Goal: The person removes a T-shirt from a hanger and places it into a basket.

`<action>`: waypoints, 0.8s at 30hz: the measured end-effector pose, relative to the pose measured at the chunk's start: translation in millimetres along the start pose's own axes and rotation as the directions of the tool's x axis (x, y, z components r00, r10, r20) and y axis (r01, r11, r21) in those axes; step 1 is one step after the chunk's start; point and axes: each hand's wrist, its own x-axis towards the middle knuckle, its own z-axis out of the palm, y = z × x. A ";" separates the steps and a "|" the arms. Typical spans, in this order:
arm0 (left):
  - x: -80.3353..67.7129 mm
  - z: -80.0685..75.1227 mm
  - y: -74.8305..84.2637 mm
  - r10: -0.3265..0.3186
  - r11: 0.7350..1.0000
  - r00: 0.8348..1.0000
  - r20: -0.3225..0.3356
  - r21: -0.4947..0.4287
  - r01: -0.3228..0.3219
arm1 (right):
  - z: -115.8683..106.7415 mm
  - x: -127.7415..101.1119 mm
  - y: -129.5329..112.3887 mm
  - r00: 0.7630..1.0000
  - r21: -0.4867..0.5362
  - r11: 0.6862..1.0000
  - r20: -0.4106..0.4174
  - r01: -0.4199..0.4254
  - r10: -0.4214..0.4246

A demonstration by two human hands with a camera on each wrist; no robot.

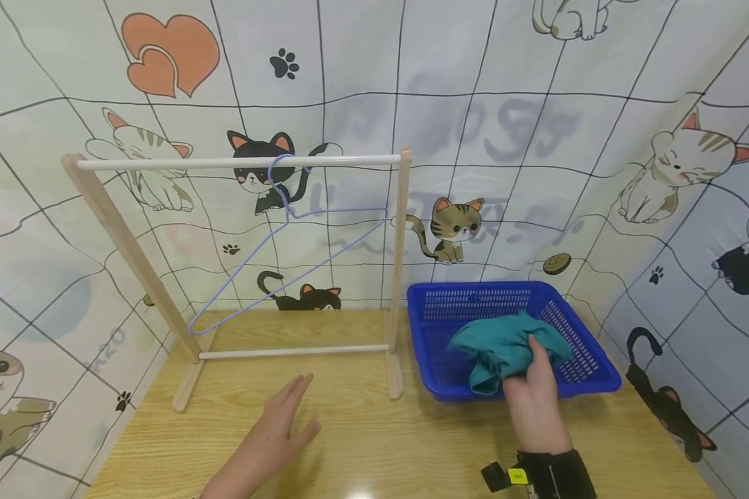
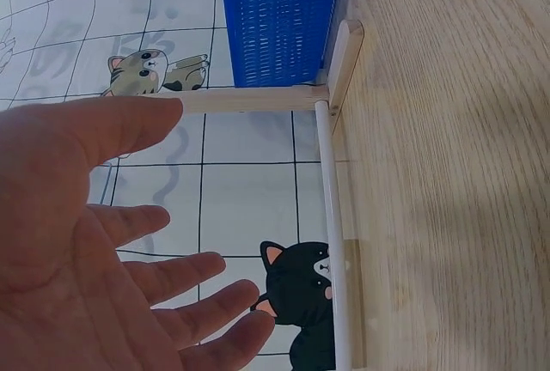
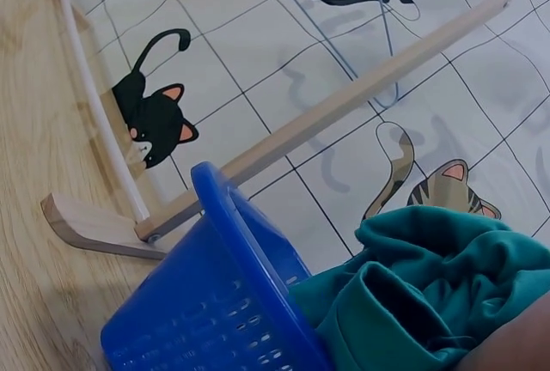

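Note:
A bunched teal cloth garment [image 1: 499,346] is gripped by my right hand [image 1: 535,395], thumb on top, over the blue plastic basket [image 1: 437,384]. In the right wrist view the garment [image 3: 455,259] shows soft folds and an opening like a sleeve or hem, and overlaps the basket rim [image 3: 223,208]. My left hand [image 1: 274,433] hovers over the table in front of the rack, fingers spread and nothing in them. A light blue wire hanger [image 1: 331,260] hangs from the top bar of the wooden rack [image 1: 398,263], tilted toward the front.
The rack's lower white bar [image 1: 293,352] runs close above the wood-grain table [image 1: 362,430]. The basket stands right beside the rack's right foot [image 1: 395,378]. A cat-printed cloth backdrop [image 1: 362,55] closes off the back and both sides.

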 end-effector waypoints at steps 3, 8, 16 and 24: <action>-0.4 0.5 -0.7 -0.005 1.000 1.000 0.014 -0.005 0.006 | 0.2 0.9 -0.4 1.000 -0.001 1.000 0.001 -0.014 0.014; -0.1 0.1 -1.4 -0.006 1.000 1.000 0.016 -0.006 0.006 | 2.4 2.9 -2.6 0.999 -0.006 0.999 -0.018 -0.048 0.048; 0.7 0.0 -0.8 -0.010 1.000 1.000 0.023 -0.014 0.010 | 4.2 4.7 -0.2 0.999 -0.080 0.996 -0.017 -0.029 0.028; 1.2 -2.4 0.3 -0.002 1.000 1.000 0.010 -0.009 0.002 | 6.8 -2.0 5.0 0.991 -0.340 0.933 -0.025 0.118 -0.134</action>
